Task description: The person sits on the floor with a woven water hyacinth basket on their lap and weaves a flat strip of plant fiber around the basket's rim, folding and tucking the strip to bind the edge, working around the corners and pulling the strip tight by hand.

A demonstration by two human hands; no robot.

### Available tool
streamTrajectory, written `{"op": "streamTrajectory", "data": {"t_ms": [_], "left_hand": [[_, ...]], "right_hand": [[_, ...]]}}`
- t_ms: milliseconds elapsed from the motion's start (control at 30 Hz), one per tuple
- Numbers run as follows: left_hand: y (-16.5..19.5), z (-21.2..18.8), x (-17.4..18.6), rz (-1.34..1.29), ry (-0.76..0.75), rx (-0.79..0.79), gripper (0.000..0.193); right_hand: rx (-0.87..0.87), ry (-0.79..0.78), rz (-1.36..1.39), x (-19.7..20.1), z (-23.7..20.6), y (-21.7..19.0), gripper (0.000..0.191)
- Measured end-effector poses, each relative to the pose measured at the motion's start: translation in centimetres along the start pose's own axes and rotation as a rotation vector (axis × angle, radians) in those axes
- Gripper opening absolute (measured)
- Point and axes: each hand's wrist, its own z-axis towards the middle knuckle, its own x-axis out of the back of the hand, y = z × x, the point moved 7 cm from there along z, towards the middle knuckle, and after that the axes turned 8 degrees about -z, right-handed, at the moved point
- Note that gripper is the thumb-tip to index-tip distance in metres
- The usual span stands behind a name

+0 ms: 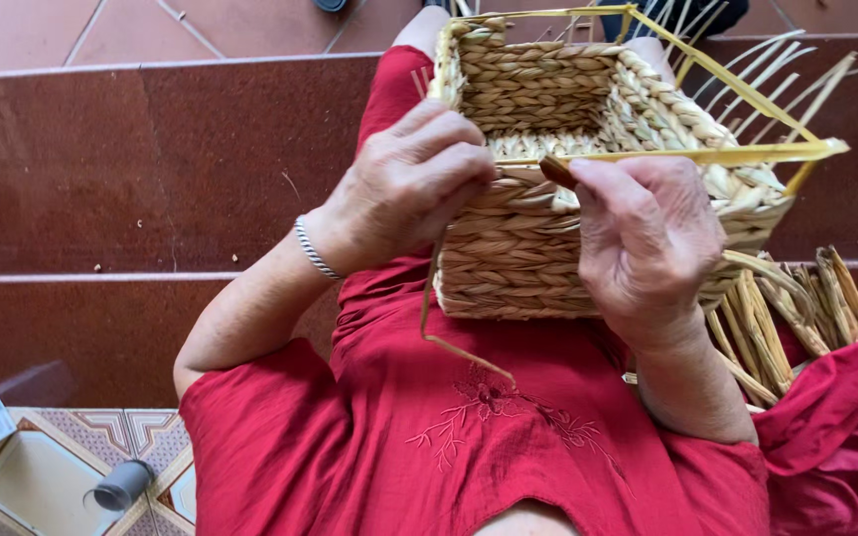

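The top edge cuts off the far corner of the rectangular woven straw basket on its yellow wire frame (548, 238), the left hand (404, 189) hides part of its near rim, and the bundle of dry straw strands (846, 298) runs off right.

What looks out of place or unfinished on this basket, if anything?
Nothing looks damaged. The woven basket is simply unfinished: loose straw ends stick out past its yellow frame on the far side, and one loose strand dangles below the left hand. The right hand pinches a strand at the rim.
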Motion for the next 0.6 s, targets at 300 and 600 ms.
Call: {"op": "streamTrajectory", "data": {"t_ms": [300,600], "left_hand": [[1.5,-2.6,1.1,0.157,0.029,-0.177,0.018],[0.2,-1.7,-0.6,0.226,-0.113,-0.005,0.018]], "right_hand": [[0.023,-0.146,-0.013,-3.9,0.6,-2.9,0.023],[0.081,-0.126,-0.133,-4.8,0.4,-3.1,0.019]]}}
